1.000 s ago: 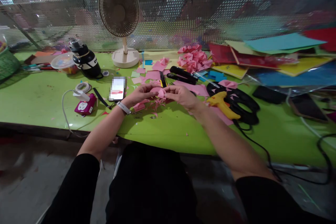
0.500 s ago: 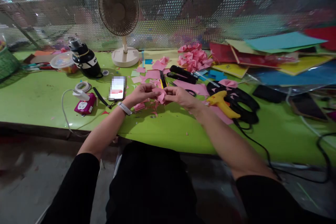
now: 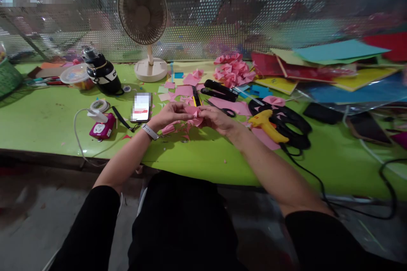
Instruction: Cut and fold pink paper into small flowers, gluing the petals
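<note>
Both my hands meet over the green table [image 3: 41, 118] and pinch a small folded pink paper piece [image 3: 193, 112]. My left hand [image 3: 170, 115], with a white watch at the wrist, grips it from the left with curled fingers. My right hand [image 3: 218, 118] grips it from the right. Pink paper scraps [image 3: 178, 129] lie on the table right under my hands. A heap of folded pink paper shapes [image 3: 233, 70] sits farther back.
A phone [image 3: 141, 107] lies left of my hands, beside a pink power plug [image 3: 102, 127] with a white cable. A yellow glue gun [image 3: 267, 125] with a black cord lies to the right. A fan [image 3: 143, 12], a black bottle [image 3: 103, 72], a black stapler [image 3: 221, 89] and coloured paper sheets [image 3: 337, 63] stand behind.
My fingers have shifted slightly on the pink paper piece, turning it between both hands. Nothing else on the table has moved.
</note>
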Motion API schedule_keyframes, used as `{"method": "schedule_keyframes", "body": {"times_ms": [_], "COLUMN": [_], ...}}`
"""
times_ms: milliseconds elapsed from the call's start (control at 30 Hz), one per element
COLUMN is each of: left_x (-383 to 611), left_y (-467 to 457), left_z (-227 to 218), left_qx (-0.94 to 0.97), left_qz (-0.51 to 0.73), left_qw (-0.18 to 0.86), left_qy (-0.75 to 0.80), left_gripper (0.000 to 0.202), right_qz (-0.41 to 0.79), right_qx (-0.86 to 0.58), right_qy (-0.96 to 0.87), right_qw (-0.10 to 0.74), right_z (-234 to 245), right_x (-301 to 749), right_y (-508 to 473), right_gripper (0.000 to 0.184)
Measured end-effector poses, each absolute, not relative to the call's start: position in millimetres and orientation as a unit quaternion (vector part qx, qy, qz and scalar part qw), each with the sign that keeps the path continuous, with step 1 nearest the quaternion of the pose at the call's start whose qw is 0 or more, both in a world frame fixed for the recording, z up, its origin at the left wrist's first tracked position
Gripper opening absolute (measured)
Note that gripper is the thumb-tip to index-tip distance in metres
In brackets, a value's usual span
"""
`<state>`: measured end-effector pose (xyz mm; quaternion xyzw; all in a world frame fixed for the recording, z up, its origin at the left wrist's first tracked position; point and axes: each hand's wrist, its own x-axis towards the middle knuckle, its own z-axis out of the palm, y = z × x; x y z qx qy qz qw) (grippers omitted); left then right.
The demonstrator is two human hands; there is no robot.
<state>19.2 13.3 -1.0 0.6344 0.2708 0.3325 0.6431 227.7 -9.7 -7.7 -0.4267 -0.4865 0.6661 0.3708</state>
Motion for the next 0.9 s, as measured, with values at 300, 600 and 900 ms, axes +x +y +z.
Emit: {"method": "schedule_keyframes", "body": {"times_ms": [300,600,900], "left_x": [21.9,18.0,19.7], "left_y": [17.8,15.6,14.8], "left_z": [-10.5,-5.3,-4.8], "left_qx": [0.628,0.643,0.626], "left_qz": [0.351,0.317,0.346], "left_qw": [0.615,0.622,0.627], "left_qy": [0.324,0.314,0.31], "left_gripper": [0.047,0.059,0.065], "right_qz": [0.674,0.577,0.51], "right_qx": [-0.395,-0.427,-0.443], "right_qy": [-0.495,-0.559,-0.545], "right_qw": [0.38,0.416,0.497], "right_z": [-4.3,-4.4,-16.7], "right_x": [229.2,232.3,226.0], "right_y": [-9.2,-6.1,-3.8], "right_gripper": [0.024,0.023,0.03]}}
